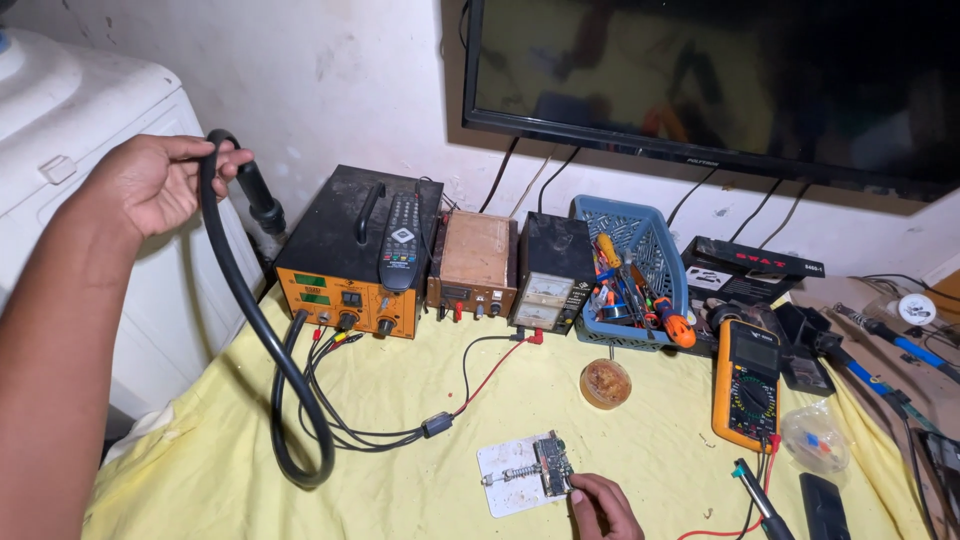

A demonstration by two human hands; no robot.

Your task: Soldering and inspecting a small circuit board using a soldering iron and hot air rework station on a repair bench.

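Observation:
My left hand (150,180) is raised at the left and grips a thick black hose (232,270) near its black nozzle handle (258,198). The hose loops down over the yellow cloth (400,400) to the orange-fronted rework station (345,300). My right hand (600,505) is low at the front, fingers pinched on the edge of a small green circuit board (553,463) that lies on a white plate (505,475) with a spring clamp.
A remote control (402,243) lies on the station. Beside it stand a brown box (475,260) and a black meter box (548,275). A blue basket of tools (630,275), a flux tin (605,383), a yellow multimeter (747,385) and a soldering iron (760,500) are at right. A dark television hangs above.

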